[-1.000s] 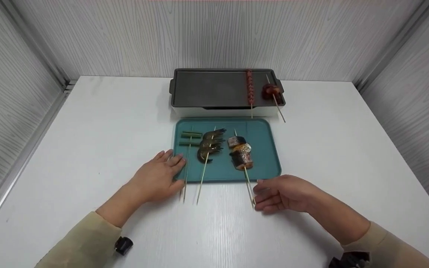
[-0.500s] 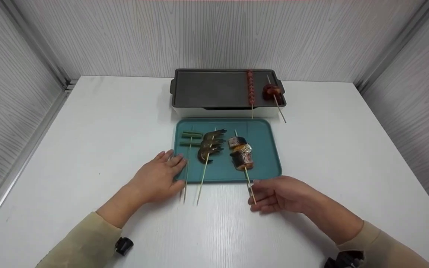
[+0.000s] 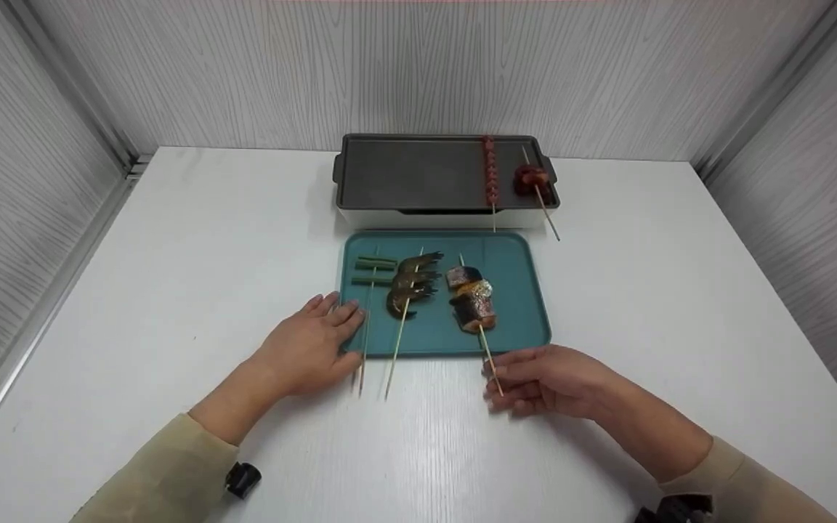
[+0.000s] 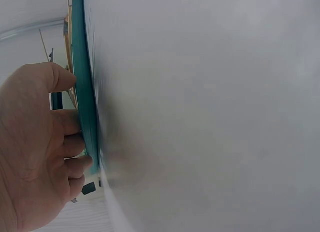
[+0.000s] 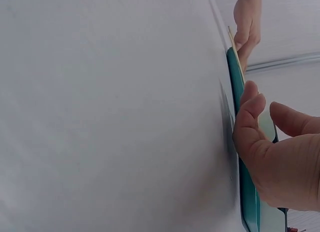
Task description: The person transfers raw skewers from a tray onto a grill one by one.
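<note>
Currently, the fish skewer (image 3: 476, 311) lies with its food on the teal tray (image 3: 513, 312), ahead of the fingers of the right hand (image 3: 553, 381); its bare stick crosses above them. Those fingers are curved, a gap showing before the thumb; whether they clamp the stick cannot be told. The left hand (image 3: 309, 345) rests slightly spread fingers on the tray's edge, the green vegetable skewer (image 3: 373, 272) just beside them. Between both hands' fingers lies the shrimp skewer (image 3: 411, 283); well beyond stands the griddle (image 3: 411, 174).
</note>
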Demonstrator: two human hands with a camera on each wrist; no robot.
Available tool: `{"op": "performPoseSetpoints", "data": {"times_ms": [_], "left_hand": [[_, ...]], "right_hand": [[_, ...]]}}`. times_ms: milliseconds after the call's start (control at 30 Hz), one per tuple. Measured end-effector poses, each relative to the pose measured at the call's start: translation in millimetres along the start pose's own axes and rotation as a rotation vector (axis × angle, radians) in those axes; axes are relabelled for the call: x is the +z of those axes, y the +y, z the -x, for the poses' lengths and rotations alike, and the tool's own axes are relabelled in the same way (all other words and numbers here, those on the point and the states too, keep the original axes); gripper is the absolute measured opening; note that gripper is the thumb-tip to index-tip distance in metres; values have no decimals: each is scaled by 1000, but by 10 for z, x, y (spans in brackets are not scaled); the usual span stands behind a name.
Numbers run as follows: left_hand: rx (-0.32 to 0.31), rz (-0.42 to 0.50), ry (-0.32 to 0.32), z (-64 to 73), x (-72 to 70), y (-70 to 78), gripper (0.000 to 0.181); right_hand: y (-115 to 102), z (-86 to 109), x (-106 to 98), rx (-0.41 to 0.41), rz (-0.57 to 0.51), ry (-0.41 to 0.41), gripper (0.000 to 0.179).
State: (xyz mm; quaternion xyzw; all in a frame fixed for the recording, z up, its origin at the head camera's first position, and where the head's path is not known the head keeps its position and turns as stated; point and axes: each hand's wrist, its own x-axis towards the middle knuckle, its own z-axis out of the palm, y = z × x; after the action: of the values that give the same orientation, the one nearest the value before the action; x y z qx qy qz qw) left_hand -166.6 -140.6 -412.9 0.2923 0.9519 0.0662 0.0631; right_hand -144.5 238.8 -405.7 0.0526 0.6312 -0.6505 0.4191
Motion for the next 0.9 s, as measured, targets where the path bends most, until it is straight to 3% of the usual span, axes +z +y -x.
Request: {"op": "performPoseSetpoints", "data": {"times_ms": [300,900], "left_hand": [[4,-13,12,-9,22,-10,65],[-5,-4,6,6,8,4,64]], "right_hand": [[-11,41,20,-19,15,63,42],[-27,99,29,-80,30,88,43]]}}
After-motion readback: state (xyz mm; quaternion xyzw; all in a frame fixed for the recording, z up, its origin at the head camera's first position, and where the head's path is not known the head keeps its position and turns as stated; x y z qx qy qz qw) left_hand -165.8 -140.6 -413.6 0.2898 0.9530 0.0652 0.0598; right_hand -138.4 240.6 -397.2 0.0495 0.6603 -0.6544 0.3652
